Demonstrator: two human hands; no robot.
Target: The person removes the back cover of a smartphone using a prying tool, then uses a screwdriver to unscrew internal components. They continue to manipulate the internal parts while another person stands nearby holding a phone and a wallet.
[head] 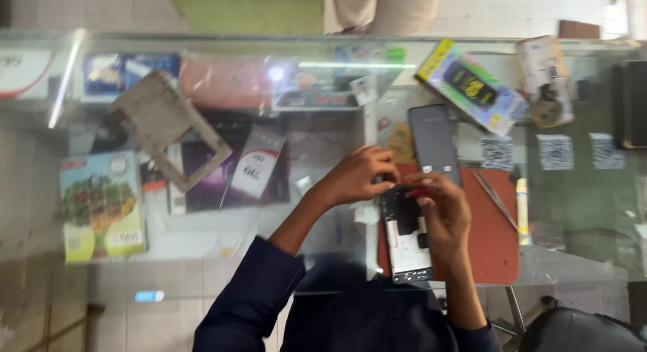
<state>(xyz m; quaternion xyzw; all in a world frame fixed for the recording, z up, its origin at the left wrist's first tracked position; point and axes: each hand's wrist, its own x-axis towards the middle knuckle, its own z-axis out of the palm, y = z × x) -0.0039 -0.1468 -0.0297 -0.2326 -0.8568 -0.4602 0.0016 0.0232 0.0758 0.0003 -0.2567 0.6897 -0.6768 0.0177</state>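
On the red rectangular work mat [495, 247] lay the opened black smartphone with its back cover off [408, 241], under both hands. My left hand [357, 177] pinched its top edge at eleven o'clock; my right hand [441, 214] gripped a small red tool — hard to identify. Light, stiff, fragile — best held by its side edges.

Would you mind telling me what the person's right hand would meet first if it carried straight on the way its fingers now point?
Probably the left hand: the right hand points up-left over the opened phone.
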